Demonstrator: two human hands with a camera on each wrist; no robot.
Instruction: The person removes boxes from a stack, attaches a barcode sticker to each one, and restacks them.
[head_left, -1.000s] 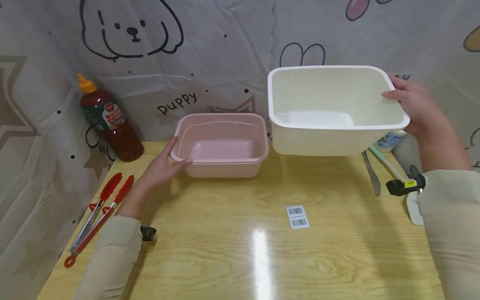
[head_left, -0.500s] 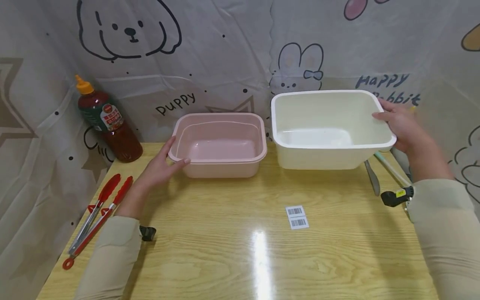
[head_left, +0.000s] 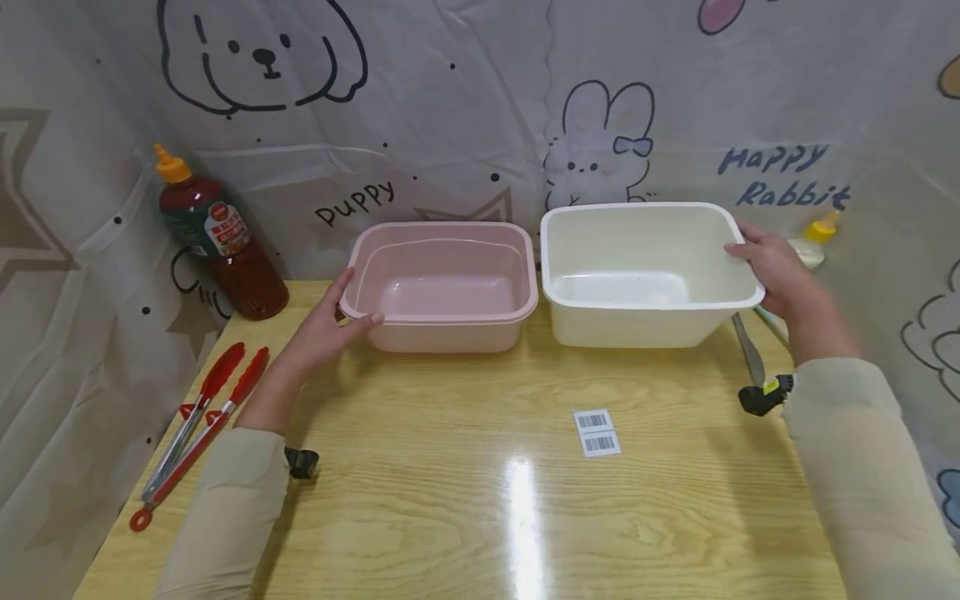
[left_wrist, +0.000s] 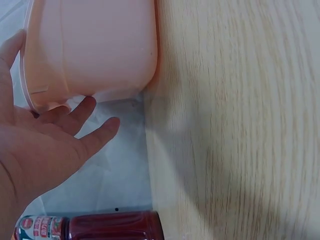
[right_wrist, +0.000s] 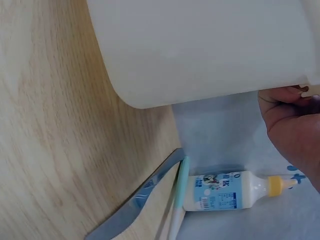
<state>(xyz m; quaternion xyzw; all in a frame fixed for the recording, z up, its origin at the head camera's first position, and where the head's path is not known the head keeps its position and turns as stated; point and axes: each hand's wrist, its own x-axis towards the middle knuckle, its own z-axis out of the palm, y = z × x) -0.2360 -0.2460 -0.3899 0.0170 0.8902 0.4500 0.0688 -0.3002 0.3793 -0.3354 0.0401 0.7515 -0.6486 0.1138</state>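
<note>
The left hand [head_left: 315,337], spread, touches one pink tub [head_left: 446,337]; the right hand [head_left: 776,265] pinches one white tub [head_left: 630,327] by its right rim. One red bottle [head_left: 225,237] stands far left.

- Left sleeve [head_left: 217,533]: plain beige, broad cuff [head_left: 251,457].
- Right sleeve [head_left: 870,483]: matching beige, lightly creased.
- Left wrist device [head_left: 302,463]: black.
- Right wrist device [head_left: 756,402]: black, yellow label [head_left: 771,386].

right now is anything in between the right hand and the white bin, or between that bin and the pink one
Nothing visible: the right hand grips the white bin by its rim, and no object shows between it and the pink bin.
</note>
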